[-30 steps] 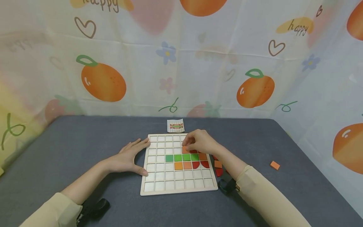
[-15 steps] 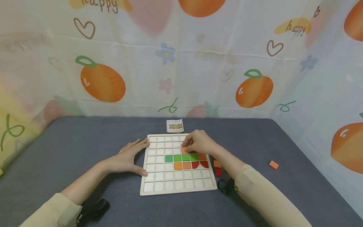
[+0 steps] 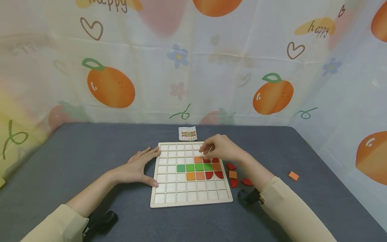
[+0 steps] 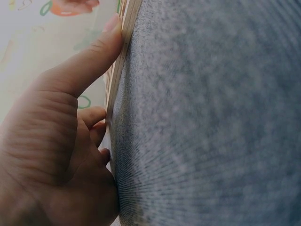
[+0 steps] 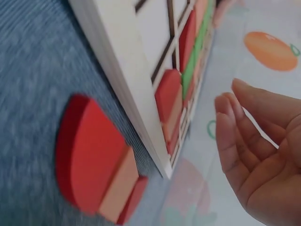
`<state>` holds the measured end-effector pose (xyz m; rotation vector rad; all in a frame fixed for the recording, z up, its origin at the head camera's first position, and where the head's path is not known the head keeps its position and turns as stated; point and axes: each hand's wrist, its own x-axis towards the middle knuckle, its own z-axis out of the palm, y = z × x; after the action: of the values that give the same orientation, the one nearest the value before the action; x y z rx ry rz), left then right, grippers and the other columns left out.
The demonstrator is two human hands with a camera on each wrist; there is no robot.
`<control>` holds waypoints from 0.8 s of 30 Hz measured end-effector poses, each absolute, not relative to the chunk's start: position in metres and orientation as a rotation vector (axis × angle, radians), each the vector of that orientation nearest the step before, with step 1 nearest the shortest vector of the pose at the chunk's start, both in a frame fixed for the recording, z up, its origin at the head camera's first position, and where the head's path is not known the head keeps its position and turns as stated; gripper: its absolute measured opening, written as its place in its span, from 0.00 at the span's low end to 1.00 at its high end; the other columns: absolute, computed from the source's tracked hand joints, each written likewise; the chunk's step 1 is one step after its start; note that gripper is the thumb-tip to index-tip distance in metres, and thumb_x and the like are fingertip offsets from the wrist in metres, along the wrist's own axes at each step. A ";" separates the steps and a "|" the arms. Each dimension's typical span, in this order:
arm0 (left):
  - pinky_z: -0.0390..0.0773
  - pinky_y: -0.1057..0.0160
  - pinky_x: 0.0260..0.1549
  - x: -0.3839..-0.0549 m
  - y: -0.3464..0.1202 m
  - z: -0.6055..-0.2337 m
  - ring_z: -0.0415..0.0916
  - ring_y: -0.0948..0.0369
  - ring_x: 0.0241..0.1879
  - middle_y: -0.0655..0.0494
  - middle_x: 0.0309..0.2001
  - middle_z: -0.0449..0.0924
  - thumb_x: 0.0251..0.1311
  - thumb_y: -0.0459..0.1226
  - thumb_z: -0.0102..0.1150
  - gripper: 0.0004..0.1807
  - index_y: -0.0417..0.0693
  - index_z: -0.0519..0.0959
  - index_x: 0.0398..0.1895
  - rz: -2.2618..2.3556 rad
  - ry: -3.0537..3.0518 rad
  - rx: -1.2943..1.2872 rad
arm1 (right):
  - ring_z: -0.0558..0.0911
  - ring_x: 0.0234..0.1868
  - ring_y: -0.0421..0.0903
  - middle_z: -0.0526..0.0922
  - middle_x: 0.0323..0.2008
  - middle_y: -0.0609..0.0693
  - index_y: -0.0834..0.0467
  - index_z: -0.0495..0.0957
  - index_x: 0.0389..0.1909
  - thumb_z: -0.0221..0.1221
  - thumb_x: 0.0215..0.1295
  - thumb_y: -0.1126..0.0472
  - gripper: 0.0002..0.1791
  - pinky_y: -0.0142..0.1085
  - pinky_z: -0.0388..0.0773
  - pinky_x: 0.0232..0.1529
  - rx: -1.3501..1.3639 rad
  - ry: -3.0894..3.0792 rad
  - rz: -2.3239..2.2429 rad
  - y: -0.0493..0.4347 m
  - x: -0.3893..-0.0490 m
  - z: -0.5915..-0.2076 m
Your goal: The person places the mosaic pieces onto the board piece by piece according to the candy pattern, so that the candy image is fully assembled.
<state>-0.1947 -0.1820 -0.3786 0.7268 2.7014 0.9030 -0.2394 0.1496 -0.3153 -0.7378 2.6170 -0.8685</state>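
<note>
A wooden grid board (image 3: 190,199) lies on the dark table. My left hand (image 3: 137,172) is spread along its left edge, thumb and fingertips touching the rim. In the left wrist view the thumb (image 4: 96,54) rests against the board's side. My right hand (image 3: 223,148) hovers over the board's upper right, thumb and fingertips apart with nothing between them in the right wrist view. Below it an orange square tile (image 3: 198,160) sits in a cell beside red curved pieces (image 3: 215,160), partly hidden. A row of green tiles (image 3: 198,167) runs across the middle, with orange and red pieces beneath.
Beside the board's right edge lie loose red pieces (image 3: 246,182) and an orange tile (image 3: 232,174). Another orange tile (image 3: 293,175) sits farther right. A small pattern card (image 3: 187,133) lies behind the board. A printed curtain (image 3: 151,77) hangs at the back.
My right hand has let go of the orange tile, which stays in its cell, and has moved up and to the right. The left hand keeps its place on the board.
</note>
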 end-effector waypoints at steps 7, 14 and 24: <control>0.36 0.29 0.71 -0.197 -0.183 -0.380 0.36 0.36 0.79 0.43 0.81 0.44 0.40 0.58 0.76 0.64 0.41 0.53 0.78 0.899 2.703 0.715 | 0.84 0.35 0.39 0.88 0.33 0.47 0.56 0.86 0.42 0.66 0.60 0.63 0.09 0.34 0.81 0.38 -0.749 2.607 -0.815 0.170 -0.236 -0.310; 0.36 0.29 0.71 -0.198 -0.183 -0.381 0.36 0.36 0.79 0.44 0.81 0.44 0.40 0.59 0.76 0.64 0.42 0.53 0.78 0.901 2.698 0.718 | 0.83 0.33 0.41 0.87 0.31 0.46 0.54 0.86 0.42 0.68 0.59 0.64 0.10 0.35 0.80 0.36 -0.752 2.572 -0.794 0.197 -0.234 -0.315; 0.37 0.28 0.71 -0.198 -0.183 -0.382 0.36 0.36 0.79 0.44 0.80 0.45 0.40 0.58 0.76 0.64 0.42 0.54 0.78 0.891 2.705 0.717 | 0.84 0.35 0.43 0.86 0.33 0.50 0.56 0.85 0.43 0.68 0.59 0.65 0.11 0.36 0.82 0.39 -0.766 2.485 -0.829 0.228 -0.225 -0.321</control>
<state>-0.1983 -0.1827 -0.3816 0.7170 2.7050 0.8914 -0.2247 0.2283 -0.3206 -0.7657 2.4849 -0.8287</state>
